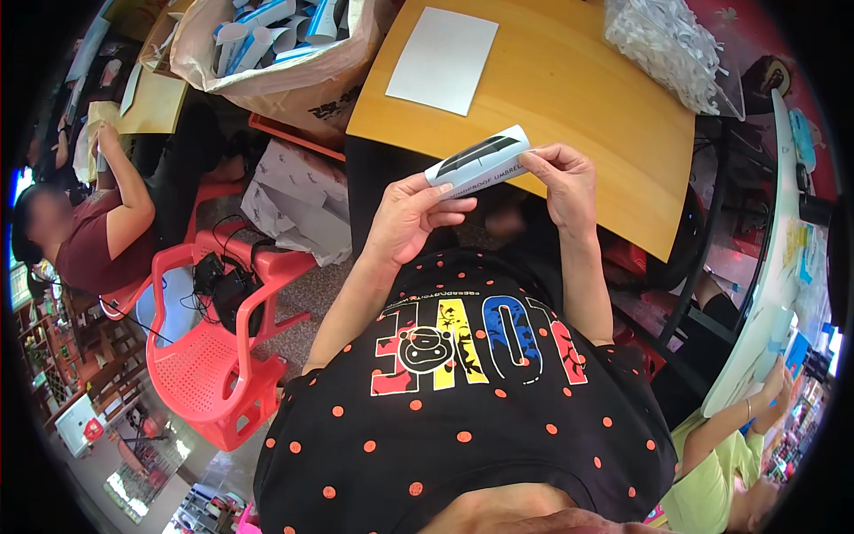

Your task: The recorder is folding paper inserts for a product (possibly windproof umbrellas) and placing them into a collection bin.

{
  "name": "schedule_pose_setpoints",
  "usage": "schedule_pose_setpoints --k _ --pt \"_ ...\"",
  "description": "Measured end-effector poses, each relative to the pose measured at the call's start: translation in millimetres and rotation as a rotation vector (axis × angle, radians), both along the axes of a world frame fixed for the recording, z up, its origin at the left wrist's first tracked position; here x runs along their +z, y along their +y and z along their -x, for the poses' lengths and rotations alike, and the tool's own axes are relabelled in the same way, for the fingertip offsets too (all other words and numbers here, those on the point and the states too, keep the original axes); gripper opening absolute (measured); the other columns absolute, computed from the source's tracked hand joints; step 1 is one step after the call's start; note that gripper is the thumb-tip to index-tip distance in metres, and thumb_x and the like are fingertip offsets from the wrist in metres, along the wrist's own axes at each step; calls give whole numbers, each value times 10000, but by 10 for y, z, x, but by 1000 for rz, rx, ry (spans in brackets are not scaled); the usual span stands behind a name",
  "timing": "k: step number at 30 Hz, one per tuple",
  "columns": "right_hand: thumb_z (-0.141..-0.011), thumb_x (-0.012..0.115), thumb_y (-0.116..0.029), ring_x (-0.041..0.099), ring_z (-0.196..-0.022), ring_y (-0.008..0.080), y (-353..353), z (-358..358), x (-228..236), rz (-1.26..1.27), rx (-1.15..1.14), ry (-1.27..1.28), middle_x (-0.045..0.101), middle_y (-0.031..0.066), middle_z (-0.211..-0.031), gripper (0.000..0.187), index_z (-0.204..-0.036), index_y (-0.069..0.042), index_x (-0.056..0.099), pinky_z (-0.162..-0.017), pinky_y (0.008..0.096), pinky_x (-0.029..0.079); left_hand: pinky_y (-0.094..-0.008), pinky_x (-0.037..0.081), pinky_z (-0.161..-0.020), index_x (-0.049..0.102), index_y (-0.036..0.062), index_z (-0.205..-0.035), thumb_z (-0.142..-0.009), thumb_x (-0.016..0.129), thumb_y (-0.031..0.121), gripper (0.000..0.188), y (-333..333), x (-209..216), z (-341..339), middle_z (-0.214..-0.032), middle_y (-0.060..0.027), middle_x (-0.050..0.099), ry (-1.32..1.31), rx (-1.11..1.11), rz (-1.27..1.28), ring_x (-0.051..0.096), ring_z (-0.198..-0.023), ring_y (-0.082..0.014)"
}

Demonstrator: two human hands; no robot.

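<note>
Above my lap, in front of the table's near edge, I hold a printed paper sleeve between both hands. It is white and pale blue with a dark picture on it, and it looks curled into a flattish tube, tilted up to the right. My left hand grips its left end between thumb and fingers, the lower fingers curled beneath. The right hand pinches the right end between thumb and forefinger. Beyond my hands, a white sheet or thin stack of sheets lies on the wooden table.
A large sack of rolled blue-and-white sleeves stands at far left. A clear bag of white strips sits at the table's far right. Left of me is a red plastic chair holding black cables. Other people work on both sides.
</note>
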State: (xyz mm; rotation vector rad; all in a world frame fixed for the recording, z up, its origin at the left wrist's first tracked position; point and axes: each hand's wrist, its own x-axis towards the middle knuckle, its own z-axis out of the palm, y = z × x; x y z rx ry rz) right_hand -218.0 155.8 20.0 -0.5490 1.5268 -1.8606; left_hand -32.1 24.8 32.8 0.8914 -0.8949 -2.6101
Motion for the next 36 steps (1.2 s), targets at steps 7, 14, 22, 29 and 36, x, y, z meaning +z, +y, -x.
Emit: schedule_pose_setpoints --k 7,14,22,29,36 --pt "-782 741 -42 619 -727 109 -18 -10 -42 -13 10 -28 671 74 -789 115 -788 -5 632 -721 246 504 -297 582 -724 582 -82 -1134 -904 556 40 262 55 -15 15 -1059 -202 645 86 76 79 676 -918 -257" --pt "-792 726 -41 623 -735 115 -65 -44 3 -32 31 -139 674 70 -801 113 -852 17 650 -737 253 505 -262 593 -637 612 -58 -1099 -909 594 76 233 135 -124 31 -990 -176 670 -54 130 279 696 -817 -244" --pt "-799 717 -45 626 -740 113 -29 0 -78 -35 99 -94 675 69 -802 110 -872 17 662 -745 250 503 -246 588 -545 579 -58 -1132 -929 566 96 255 177 -166 16 -1019 -187 656 31 140 127 700 -782 -256" --pt "-800 720 -49 629 -744 115 -35 -19 -107 -3 102 -129 677 71 -811 118 -879 16 659 -745 250 504 -247 597 -603 549 -40 -1152 -950 538 133 266 168 -257 8 -1067 -189 637 105 143 30 680 -905 -271" --pt "-805 717 -46 626 -757 113 -28 -15 -171 -36 89 -147 671 62 -825 121 -888 9 650 -737 243 499 -297 582 -778 564 -73 -1147 -964 506 118 271 173 -276 44 -1083 -180 635 152 168 75 665 -951 -251"
